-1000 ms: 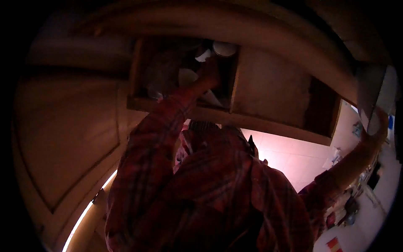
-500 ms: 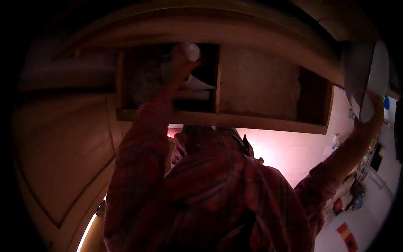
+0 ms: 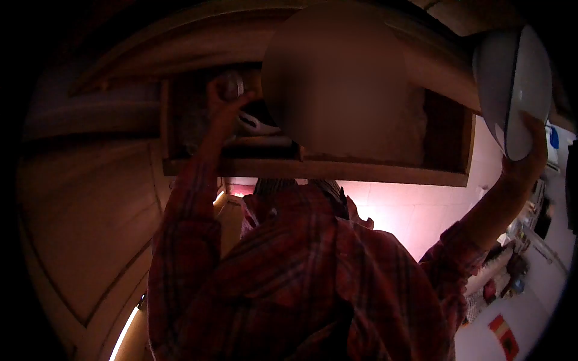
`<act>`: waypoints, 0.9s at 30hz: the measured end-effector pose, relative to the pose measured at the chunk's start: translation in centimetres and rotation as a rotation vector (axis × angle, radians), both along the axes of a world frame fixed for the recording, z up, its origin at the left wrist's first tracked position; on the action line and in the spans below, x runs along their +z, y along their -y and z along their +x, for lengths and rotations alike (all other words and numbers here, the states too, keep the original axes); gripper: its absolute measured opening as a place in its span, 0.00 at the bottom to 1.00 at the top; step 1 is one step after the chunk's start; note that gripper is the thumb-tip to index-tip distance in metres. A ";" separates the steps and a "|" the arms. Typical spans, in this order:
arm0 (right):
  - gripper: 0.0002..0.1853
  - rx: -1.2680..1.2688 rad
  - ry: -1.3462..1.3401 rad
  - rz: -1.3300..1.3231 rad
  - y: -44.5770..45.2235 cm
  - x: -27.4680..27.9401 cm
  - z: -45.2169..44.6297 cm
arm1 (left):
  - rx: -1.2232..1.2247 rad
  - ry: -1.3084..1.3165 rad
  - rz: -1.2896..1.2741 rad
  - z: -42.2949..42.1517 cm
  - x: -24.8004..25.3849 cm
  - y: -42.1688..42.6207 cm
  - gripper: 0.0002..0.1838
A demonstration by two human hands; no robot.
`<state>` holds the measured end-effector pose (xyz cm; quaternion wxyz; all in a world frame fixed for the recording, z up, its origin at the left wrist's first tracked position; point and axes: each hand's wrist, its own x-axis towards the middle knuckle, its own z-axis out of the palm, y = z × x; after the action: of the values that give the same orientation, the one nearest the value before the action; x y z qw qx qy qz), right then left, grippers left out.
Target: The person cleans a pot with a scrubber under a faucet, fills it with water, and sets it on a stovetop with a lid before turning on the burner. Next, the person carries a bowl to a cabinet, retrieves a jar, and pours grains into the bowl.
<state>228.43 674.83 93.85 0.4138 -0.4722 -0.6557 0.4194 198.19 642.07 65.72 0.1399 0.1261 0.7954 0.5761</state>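
Note:
My left hand (image 3: 224,103) reaches into the left part of a wooden drawer (image 3: 385,169). Its fingers are curled round a small clear cup (image 3: 233,86), possibly glass; the dim light hides its details. Just below that hand, a white piece with an oval hole (image 3: 248,122) lies in the drawer. Out at the far right, my right hand (image 3: 530,141) grips a white bowl (image 3: 531,78) with a dark rim, tilted on edge beyond the drawer's right end.
A wooden panel (image 3: 180,51) arches over the drawer's far side. Cabinet doors (image 3: 90,222) stand at left. A round blur (image 3: 337,78) covers much of the drawer's right part. Small items (image 3: 524,265) and a red-orange packet (image 3: 503,337) are at lower right.
My left hand has moved left inside the drawer with the clear cup. The bowl in my right hand has risen a little and shifted slightly left.

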 end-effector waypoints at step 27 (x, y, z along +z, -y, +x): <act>0.22 -0.210 -0.143 -0.341 3.6 -11.6 12.3 | -0.352 -0.362 -0.255 11.5 18.6 9.0 0.49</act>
<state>240.68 671.19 82.25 0.4146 -0.5703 -0.4914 0.5113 209.68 633.12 84.31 0.1083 0.3443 0.8395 0.4062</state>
